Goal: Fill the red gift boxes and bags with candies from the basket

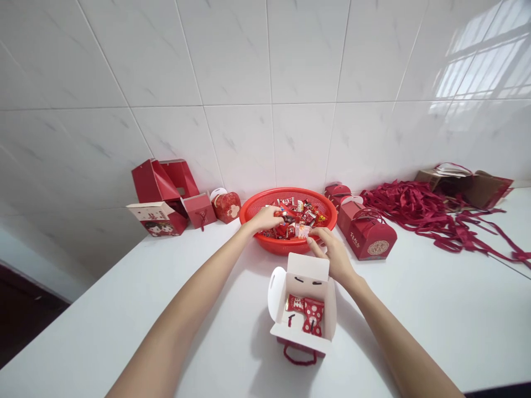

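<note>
Over the left part of a red plastic basket (248,204) full of wrapped candies (305,213), my left hand (265,219) has its fingers bent together on a wrapped candy; its thumb is mostly hidden. My right hand (332,254) is at the basket's near right rim, thumb and fingers apart, with nothing visible between them. Just in front of the basket, between my forearms, stands an open white-lined gift box (332,309) with its flaps up and a dark red cord handle (299,362). Inside it lie a red candy packet (295,303) and a red packet with pale dots (313,315).
Left of the basket stand open red boxes (155,182), a small red box (199,210) and a rounded red box (227,207). Closed red gift boxes (369,235) stand to its right, beside a heap of red ribbon (404,199) and a brown carton (477,190). A tiled wall (236,132) backs the white table (199,260).
</note>
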`<state>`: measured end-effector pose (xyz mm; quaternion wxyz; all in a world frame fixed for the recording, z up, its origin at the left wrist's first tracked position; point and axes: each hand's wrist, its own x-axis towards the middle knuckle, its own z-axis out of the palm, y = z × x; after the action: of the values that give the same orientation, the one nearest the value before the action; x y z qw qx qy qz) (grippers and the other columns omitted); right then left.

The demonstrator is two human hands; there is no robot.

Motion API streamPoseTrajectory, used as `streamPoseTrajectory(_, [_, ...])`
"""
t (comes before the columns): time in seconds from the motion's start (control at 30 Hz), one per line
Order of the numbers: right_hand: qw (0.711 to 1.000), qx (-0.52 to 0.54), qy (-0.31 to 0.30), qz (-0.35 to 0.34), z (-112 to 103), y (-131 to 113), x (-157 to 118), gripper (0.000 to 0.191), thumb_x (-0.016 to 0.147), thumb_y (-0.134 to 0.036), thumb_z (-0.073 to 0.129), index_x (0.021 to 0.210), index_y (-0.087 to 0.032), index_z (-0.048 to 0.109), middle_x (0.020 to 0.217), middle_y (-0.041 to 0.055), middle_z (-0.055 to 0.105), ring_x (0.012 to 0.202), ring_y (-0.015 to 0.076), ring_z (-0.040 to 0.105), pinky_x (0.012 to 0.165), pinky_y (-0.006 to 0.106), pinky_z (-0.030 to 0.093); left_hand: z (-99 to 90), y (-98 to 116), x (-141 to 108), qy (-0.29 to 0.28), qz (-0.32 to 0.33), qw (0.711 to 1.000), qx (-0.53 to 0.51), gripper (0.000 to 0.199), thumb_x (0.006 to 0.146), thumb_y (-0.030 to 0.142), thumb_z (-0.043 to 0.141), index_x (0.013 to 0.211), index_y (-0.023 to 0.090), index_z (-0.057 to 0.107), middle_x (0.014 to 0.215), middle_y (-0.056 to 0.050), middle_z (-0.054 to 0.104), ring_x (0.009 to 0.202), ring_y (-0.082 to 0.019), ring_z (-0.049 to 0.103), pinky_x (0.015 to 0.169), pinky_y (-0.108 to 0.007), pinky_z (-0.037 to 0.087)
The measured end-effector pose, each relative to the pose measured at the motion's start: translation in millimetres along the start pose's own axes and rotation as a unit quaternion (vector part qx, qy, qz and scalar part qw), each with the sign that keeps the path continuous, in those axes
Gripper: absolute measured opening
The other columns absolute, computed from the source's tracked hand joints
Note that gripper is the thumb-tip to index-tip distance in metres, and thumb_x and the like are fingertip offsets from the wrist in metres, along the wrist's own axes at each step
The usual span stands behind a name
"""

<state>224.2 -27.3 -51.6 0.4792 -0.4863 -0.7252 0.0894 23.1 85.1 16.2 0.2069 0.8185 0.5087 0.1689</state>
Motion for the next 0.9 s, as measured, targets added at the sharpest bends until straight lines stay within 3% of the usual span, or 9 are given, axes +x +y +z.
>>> streamPoseTrajectory(0.13, [1.0, -0.005, 0.002, -0.005, 0, 0, 0, 0.024, 0.097, -0.041, 0.048, 0.092, -0.024, 0.062, 0.1, 0.0089, 0.069, 0.091, 0.0242, 0.065, 0.079, 0.036, 0.051, -3.0, -1, -2, -0.002, -0.039, 0.971, -0.237, 0.014, 0.075, 0.023, 0.061, 0.064, 0.017, 0.057, 0.056, 0.002, 0.059, 0.052, -0.012, 0.052, 0.05, -0.023, 0.037])
streamPoseTrajectory(0.33, [1.0, 0.001, 0.002, -0.005, 0, 0, 0, 0.024, 0.097, -0.041, 0.048, 0.092, -0.023, 0.062, 0.101, 0.0091, 0.069, 0.09, 0.0238, 0.065, 0.079, 0.036, 0.051, -3.6, -2, -2, 0.003, -0.057, 0.92, -0.387, 0.012, 0.07, 0.019, 0.067, 0.06, 0.015, 0.062, 0.064, 0.001, 0.064, 0.056, -0.011, 0.054, 0.055, -0.024, 0.046])
streamPoseTrajectory(0.53, [1.0, 0.004, 0.009, -0.008, 0, 2, 0, 0.024, 0.097, -0.043, 0.048, 0.092, -0.024, 0.062, 0.1, 0.0092, 0.069, 0.09, 0.0241, 0.065, 0.079, 0.037, 0.052, -4.5, -7, -2, -0.026, -0.041, 0.903, -0.426, 0.012, 0.07, 0.021, 0.071, 0.062, 0.015, 0.064, 0.066, 0.0, 0.066, 0.057, -0.011, 0.056, 0.054, -0.022, 0.047])
streamPoseTrajectory(0.73, [1.0, 0.014, 0.0, 0.003, 0, 1, 0, 0.022, 0.097, -0.042, 0.048, 0.092, -0.024, 0.061, 0.1, 0.0082, 0.068, 0.089, 0.0233, 0.064, 0.078, 0.036, 0.052, -4.7, -10, -3, -0.081, -0.058, 0.879, -0.467, 0.016, 0.082, 0.03, 0.069, 0.081, 0.014, 0.071, 0.073, -0.006, 0.073, 0.061, -0.016, 0.065, 0.053, -0.025, 0.05])
streamPoseTrajectory(0.9, [1.0, 0.023, -0.008, 0.009, 1, 1, 0, 0.021, 0.097, -0.04, 0.048, 0.093, -0.024, 0.06, 0.101, 0.0081, 0.067, 0.089, 0.0229, 0.064, 0.078, 0.036, 0.051, -3.8, -12, -3, -0.074, -0.064, 0.868, -0.487, 0.022, 0.075, 0.023, 0.078, 0.094, 0.015, 0.07, 0.078, -0.006, 0.075, 0.072, -0.017, 0.07, 0.062, -0.025, 0.054])
